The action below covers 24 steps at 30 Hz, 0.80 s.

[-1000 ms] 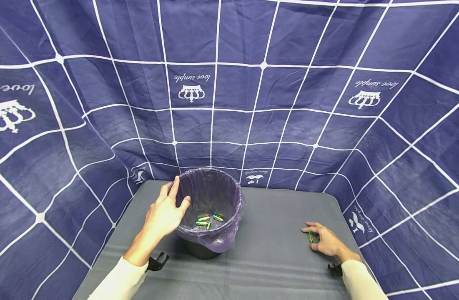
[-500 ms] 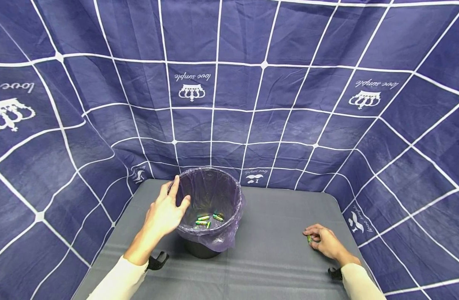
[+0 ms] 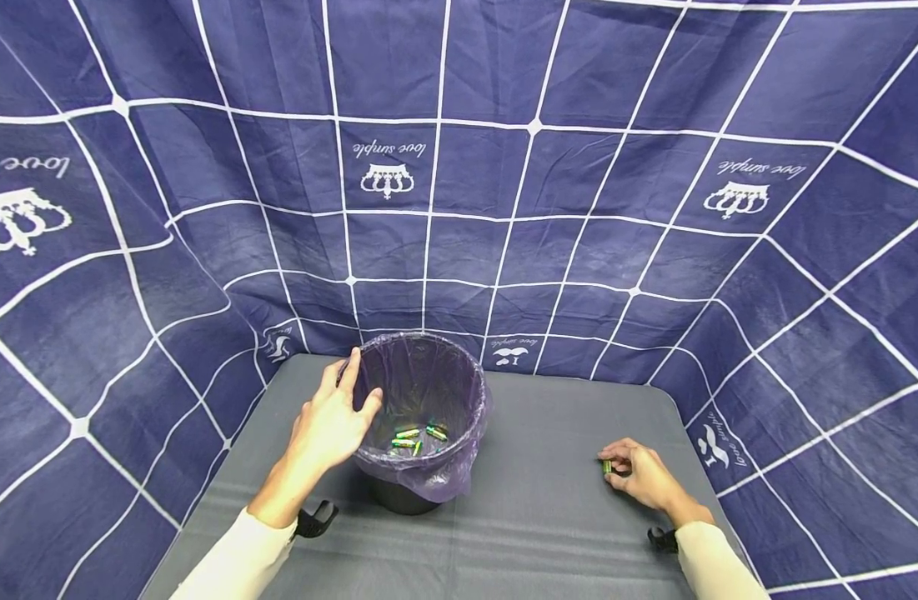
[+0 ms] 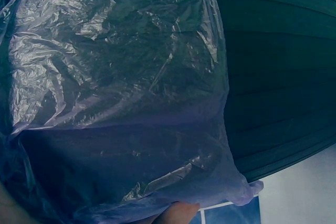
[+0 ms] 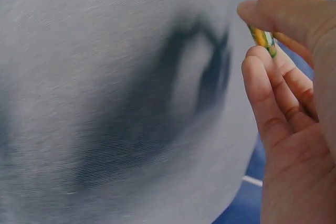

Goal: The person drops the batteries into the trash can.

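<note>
Between the thumb and fingertips of my right hand (image 3: 642,475) is a small green and yellow battery (image 3: 608,467), held just above the grey table. The right wrist view shows the pinched battery (image 5: 262,39) close up, partly covered by the thumb. My left hand (image 3: 331,425) rests at the left rim of a dark bin (image 3: 402,500), its fingers spread and fairly straight. A thin purple bag (image 3: 447,479) lines the bin and folds down over its outside. Several batteries (image 3: 407,442) lie at the bottom inside. In the left wrist view, the bag (image 4: 121,77) hides most of that hand.
Grey cloth covers the tabletop (image 3: 534,467), which stretches between the bin and my right hand. Blue curtains (image 3: 474,183) with white grid lines enclose the back and both sides. A black strap mount (image 3: 318,518) sits at each wrist.
My right hand has closed its fingers around the battery, raised it slightly and shifted a little to the left. My left hand and the bin have stayed in place.
</note>
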Available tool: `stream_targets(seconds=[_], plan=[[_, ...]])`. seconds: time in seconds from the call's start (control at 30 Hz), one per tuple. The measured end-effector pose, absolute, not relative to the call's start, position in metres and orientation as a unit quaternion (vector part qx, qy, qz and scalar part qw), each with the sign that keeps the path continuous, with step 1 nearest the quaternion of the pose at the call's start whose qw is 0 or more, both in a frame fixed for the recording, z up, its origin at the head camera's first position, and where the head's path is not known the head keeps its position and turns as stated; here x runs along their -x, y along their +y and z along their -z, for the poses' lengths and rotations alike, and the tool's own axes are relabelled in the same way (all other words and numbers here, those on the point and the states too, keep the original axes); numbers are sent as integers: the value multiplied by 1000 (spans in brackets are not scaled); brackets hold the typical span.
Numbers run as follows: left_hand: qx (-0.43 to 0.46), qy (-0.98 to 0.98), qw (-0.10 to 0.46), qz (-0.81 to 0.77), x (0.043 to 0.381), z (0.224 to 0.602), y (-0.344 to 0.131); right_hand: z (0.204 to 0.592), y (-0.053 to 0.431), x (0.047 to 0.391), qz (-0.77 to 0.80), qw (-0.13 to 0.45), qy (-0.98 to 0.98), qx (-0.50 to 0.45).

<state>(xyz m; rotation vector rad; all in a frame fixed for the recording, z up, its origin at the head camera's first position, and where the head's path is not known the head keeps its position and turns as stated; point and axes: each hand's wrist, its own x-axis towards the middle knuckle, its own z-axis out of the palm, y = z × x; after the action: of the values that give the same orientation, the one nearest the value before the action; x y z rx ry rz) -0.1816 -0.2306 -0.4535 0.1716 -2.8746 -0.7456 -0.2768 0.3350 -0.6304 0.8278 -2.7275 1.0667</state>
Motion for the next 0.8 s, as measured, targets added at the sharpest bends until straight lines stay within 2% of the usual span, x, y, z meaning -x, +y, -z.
stream_targets(seconds=[0.8], plan=[[-55,-963,86,251,180,451,-231,514,270,299,-232,107,-894,-369]])
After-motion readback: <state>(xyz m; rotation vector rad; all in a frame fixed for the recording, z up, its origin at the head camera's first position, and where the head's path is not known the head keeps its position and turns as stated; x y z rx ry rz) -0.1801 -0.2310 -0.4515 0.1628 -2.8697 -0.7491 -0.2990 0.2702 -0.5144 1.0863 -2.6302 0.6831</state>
